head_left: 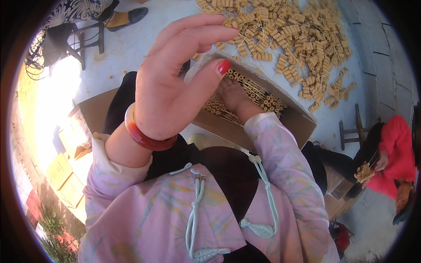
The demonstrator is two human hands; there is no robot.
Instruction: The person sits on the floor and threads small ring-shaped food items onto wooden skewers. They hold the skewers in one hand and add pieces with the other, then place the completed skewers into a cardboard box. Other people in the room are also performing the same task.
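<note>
The left hand (175, 83) is raised close to the camera, palm turned toward it, fingers spread loosely and curled a little, holding nothing; its thumbnail is painted red and a reddish-orange bangle (144, 133) sits on the wrist. Behind it, the right hand (234, 96) reaches down into a cardboard box (280, 127) that rests on the person's lap, its fingers laid flat on the beads (267, 98) inside; whether it grips any of them cannot be told, since the fingertips are partly hidden behind the left thumb. The beads in the box are small tan rings threaded on thin sticks, lying in rows along the box's far wall. Beyond the box, on the pale ground, a broad heap (285, 35) of the same threaded sticks is spread out, well apart from both hands. The person wears a pale lilac jacket (153, 215) with knotted cord fastenings. At the right edge another person in a red top (392, 149) sits holding a small bunch of beads (364, 172) in their own hands, beside a low wooden stool (348, 131). At the upper left stands a dark stool (83, 41), and flat cardboard boxes (66, 175) lie in bright sun at the left.
</note>
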